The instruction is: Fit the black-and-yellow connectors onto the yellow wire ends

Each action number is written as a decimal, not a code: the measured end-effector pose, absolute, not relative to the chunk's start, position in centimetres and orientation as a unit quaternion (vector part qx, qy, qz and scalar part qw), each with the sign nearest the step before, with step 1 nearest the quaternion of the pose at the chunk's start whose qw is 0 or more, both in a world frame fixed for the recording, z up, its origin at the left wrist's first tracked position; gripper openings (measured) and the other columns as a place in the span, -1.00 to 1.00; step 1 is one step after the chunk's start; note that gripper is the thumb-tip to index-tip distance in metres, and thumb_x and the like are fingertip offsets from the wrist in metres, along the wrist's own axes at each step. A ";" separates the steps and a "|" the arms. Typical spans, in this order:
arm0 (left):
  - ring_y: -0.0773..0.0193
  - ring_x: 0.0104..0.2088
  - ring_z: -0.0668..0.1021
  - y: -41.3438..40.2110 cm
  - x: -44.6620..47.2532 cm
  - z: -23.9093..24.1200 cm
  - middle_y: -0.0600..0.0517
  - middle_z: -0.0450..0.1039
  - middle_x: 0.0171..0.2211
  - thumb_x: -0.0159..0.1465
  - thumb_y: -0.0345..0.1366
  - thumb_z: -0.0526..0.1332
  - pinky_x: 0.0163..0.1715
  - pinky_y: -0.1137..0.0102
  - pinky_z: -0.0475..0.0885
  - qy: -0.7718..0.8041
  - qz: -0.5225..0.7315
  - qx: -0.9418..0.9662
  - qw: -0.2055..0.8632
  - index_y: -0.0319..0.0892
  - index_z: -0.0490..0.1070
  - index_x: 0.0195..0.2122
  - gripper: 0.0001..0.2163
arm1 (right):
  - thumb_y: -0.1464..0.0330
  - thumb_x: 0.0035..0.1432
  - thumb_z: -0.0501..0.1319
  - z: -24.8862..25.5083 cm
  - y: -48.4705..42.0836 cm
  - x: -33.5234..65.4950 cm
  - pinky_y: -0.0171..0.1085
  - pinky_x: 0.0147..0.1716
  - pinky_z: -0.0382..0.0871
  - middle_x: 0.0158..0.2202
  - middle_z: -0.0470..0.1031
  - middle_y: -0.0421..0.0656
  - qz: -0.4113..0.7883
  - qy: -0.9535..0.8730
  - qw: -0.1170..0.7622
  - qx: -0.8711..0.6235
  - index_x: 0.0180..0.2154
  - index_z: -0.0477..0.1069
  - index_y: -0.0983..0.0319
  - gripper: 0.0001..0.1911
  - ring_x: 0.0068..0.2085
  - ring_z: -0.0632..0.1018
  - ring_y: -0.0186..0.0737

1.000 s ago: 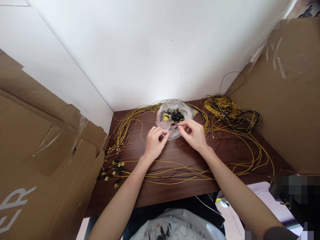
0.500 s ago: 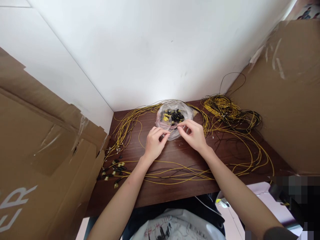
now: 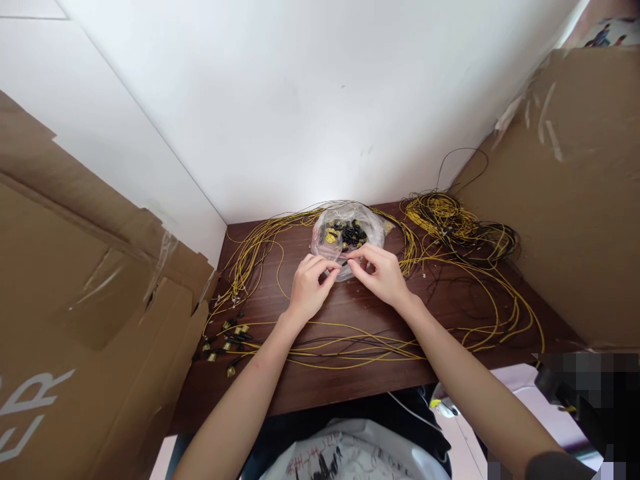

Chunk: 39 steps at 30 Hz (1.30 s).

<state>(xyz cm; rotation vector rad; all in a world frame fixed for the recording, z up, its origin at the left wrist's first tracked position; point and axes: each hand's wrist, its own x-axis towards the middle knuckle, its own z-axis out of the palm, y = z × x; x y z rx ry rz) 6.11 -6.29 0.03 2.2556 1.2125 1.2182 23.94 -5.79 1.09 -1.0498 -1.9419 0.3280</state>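
- My L hand (image 3: 311, 283) is pinching, thumb to fingertips, at the L end of a small black pc (image 3: 344, 263).
- My R hand (image 3: 381, 275) is gripping its R end, thumb + index closed.
- Pc is sitting btwn both sets of fingertips, over the near part of a clear plastic bag (image 3: 375, 228).
- Black + yellow parts (image 3: 353, 233) are lying in the bag, just beyond my fingertips.
- Tangled coil (image 3: 443, 217) is lying farther off, R of my R fingers.
- Loose cables (image 3: 365, 331) are running nearer me than my fingers, w/ black connectors (image 3: 241, 336) lying L of my L fingers.
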 end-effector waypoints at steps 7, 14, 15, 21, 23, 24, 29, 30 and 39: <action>0.25 -0.33 0.40 -6.2 6.0 0.0 0.02 0.45 -0.41 0.24 -0.35 0.15 -0.25 0.33 0.32 0.428 0.425 0.784 0.149 -0.20 0.45 -0.33 -0.90 | 0.38 0.16 0.14 1.2 -5.6 24.2 -0.34 -0.50 0.26 -0.41 0.45 -0.18 0.122 -0.753 0.465 -0.449 -0.31 0.45 0.23 -0.88 -0.50 0.41 -0.36; 0.24 -0.29 0.41 -6.2 6.0 -0.1 0.00 0.48 -0.35 0.25 -0.35 0.15 -0.21 0.32 0.33 0.420 0.427 0.785 0.159 -0.19 0.45 -0.32 -0.90 | 0.38 0.18 0.12 1.1 -5.7 24.0 -0.34 -0.49 0.25 -0.42 0.44 -0.17 0.138 -0.775 0.450 -0.421 -0.28 0.45 0.24 -0.86 -0.49 0.37 -0.36; 0.24 -0.28 0.42 -6.2 6.0 0.0 0.00 0.49 -0.34 0.25 -0.34 0.15 -0.21 0.31 0.33 0.419 0.428 0.785 0.161 -0.19 0.46 -0.31 -0.89 | 0.38 0.18 0.12 1.1 -5.7 24.0 -0.34 -0.48 0.25 -0.42 0.44 -0.18 0.141 -0.779 0.446 -0.418 -0.28 0.45 0.24 -0.86 -0.49 0.37 -0.36; 0.24 -0.28 0.43 -6.2 6.0 -0.1 -0.01 0.50 -0.33 0.24 -0.30 0.17 -0.21 0.31 0.34 0.412 0.429 0.786 0.166 -0.19 0.47 -0.30 -0.88 | 0.38 0.18 0.12 0.8 -5.7 23.9 -0.35 -0.51 0.24 -0.35 0.46 -0.15 0.164 -0.789 0.432 -0.405 -0.27 0.44 0.24 -0.86 -0.46 0.39 -0.35; 0.24 -0.29 0.43 -6.2 6.0 -0.1 -0.01 0.50 -0.33 0.24 -0.29 0.17 -0.21 0.31 0.35 0.408 0.429 0.789 0.165 -0.19 0.47 -0.31 -0.88 | 0.38 0.19 0.11 0.7 -5.6 24.0 -0.34 -0.50 0.25 -0.33 0.47 -0.13 0.166 -0.791 0.431 -0.402 -0.26 0.44 0.24 -0.85 -0.45 0.40 -0.34; 0.24 -0.29 0.43 -6.2 6.0 -0.1 -0.01 0.50 -0.34 0.24 -0.29 0.18 -0.22 0.31 0.35 0.407 0.429 0.790 0.165 -0.19 0.48 -0.31 -0.88 | 0.38 0.19 0.11 0.7 -5.6 24.0 -0.34 -0.49 0.25 -0.33 0.47 -0.13 0.166 -0.791 0.430 -0.401 -0.26 0.44 0.24 -0.85 -0.44 0.40 -0.33; 0.24 -0.30 0.44 -6.2 6.1 -0.2 -0.01 0.50 -0.34 0.24 -0.30 0.16 -0.23 0.31 0.35 0.410 0.425 0.790 0.163 -0.19 0.48 -0.33 -0.87 | 0.38 0.19 0.12 0.6 -5.6 23.9 -0.33 -0.50 0.25 -0.31 0.48 -0.13 0.170 -0.792 0.426 -0.402 -0.25 0.44 0.24 -0.85 -0.47 0.38 -0.35; 0.24 -0.30 0.44 -6.2 6.1 -0.2 -0.01 0.50 -0.34 0.24 -0.31 0.16 -0.23 0.31 0.35 0.411 0.425 0.790 0.162 -0.19 0.48 -0.33 -0.87 | 0.37 0.19 0.12 0.6 -5.7 23.9 -0.33 -0.50 0.25 -0.31 0.48 -0.13 0.171 -0.792 0.425 -0.403 -0.25 0.45 0.24 -0.85 -0.47 0.38 -0.35; 0.25 -0.32 0.43 -6.4 6.1 -0.1 0.01 0.50 -0.36 0.24 -0.33 0.15 -0.25 0.32 0.34 0.428 0.423 0.784 0.152 -0.18 0.47 -0.34 -0.88 | 0.35 0.19 0.14 0.7 -5.6 24.2 -0.35 -0.50 0.26 -0.32 0.47 -0.15 0.186 -0.796 0.416 -0.398 -0.21 0.45 0.23 -0.84 -0.46 0.40 -0.36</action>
